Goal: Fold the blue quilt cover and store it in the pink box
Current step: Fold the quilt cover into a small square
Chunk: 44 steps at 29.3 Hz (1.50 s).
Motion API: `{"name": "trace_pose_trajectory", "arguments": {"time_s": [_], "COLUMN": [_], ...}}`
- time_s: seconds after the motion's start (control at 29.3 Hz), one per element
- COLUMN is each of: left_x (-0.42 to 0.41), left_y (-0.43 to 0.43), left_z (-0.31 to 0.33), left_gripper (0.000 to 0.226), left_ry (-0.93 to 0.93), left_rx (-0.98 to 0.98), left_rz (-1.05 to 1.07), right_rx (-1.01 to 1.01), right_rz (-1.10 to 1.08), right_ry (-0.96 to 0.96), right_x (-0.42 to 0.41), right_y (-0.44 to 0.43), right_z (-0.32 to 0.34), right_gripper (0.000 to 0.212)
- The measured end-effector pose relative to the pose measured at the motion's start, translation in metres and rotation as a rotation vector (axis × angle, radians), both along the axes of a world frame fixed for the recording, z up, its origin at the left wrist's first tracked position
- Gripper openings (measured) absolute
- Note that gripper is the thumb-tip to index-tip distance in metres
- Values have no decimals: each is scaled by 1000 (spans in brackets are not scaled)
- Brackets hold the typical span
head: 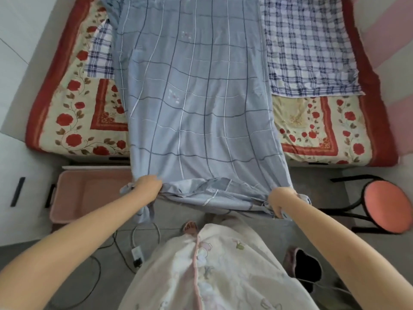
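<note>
The blue quilt cover (196, 97), light blue with a dark and white grid, lies as a long strip down the middle of the bed and hangs over its near edge. My left hand (148, 186) grips the cover's near left corner. My right hand (280, 201) grips the near right corner, with bunched cloth spilling past the fingers. The near edge sags between the two hands above the floor. The pink box (89, 193) stands open on the floor at the left, just beside my left hand, with nothing visible inside.
The bed carries a red floral blanket (76, 121) and a blue-and-white checked sheet (308, 52). A round stool with an orange seat (388, 206) stands on the right. Cables and a charger (137, 253) lie on the floor near my feet, and a slipper (301, 269) at lower right.
</note>
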<state>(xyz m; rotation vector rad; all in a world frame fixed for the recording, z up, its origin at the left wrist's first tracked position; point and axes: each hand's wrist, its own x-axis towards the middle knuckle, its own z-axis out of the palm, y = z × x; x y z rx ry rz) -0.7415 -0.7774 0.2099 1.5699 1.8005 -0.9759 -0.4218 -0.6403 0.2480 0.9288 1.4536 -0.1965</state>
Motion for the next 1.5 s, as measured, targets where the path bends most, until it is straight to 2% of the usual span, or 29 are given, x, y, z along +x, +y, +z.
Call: {"name": "trace_pose_trajectory", "arguments": {"time_s": [0.1,0.21,0.27,0.34,0.38,0.41,0.48,0.55,0.58,0.65,0.72,0.75,0.79,0.82,0.89,0.92,0.96,1.06,1.2,1.33,1.5], "left_x": [-6,-19,-36,-52,-75,-83,-108,-144,-165,-189,-206,-211,-216,-218,-229,-231,-232,-229,-231,-234,-229], "left_y": [33,66,89,109,160,181,247,349,417,515,572,583,587,585,580,575,571,556,525,485,430], "left_z": [9,10,0,-8,-5,-6,13,80,143,286,434,502,553,613,665,686,697,710,700,681,627], "left_gripper": [26,28,29,36,36,30,19,23,25,26,23,20,16,13,10,8,6,9,8,9,12], "left_ry": [-9,-119,-218,-291,-274,-252,-109,-84,-100,-226,-324,-364,-394,-415,-378,-358,-329,-268,-249,-189,-271], "left_rx": [-171,-317,-379,-377,-254,-128,251,708,974,1473,1932,2143,2337,2495,2563,2577,2570,2603,2586,2442,2208], "left_rz": [-68,-35,148,367,427,503,584,764,830,921,858,768,653,519,361,284,224,79,20,-96,-148], "right_rx": [-89,-241,-283,-241,-123,-58,53,57,26,63,159,191,248,345,720,858,919,921,976,1154,1277], "right_rz": [-50,-150,-324,-508,-593,-784,-1264,-1613,-1692,-1538,-1236,-1081,-921,-773,-685,-644,-631,-582,-473,-394,-404], "right_ry": [-77,-158,-146,11,183,304,669,1055,1294,1923,2514,2752,2913,3035,3031,3043,3047,3126,3136,3078,3000], "right_x": [-11,-15,-16,-12,-24,-26,-55,-105,-138,-199,-241,-251,-250,-248,-235,-227,-220,-211,-205,-197,-181], "right_y": [33,65,100,135,200,221,283,388,460,585,668,685,692,690,677,666,656,622,588,535,480], "right_z": [-1,-5,-14,-24,-26,-28,-12,36,90,213,370,453,521,593,660,683,693,692,670,641,579], "right_gripper": [31,54,61,60,55,49,32,37,40,29,14,13,18,31,73,89,94,92,92,78,69]}}
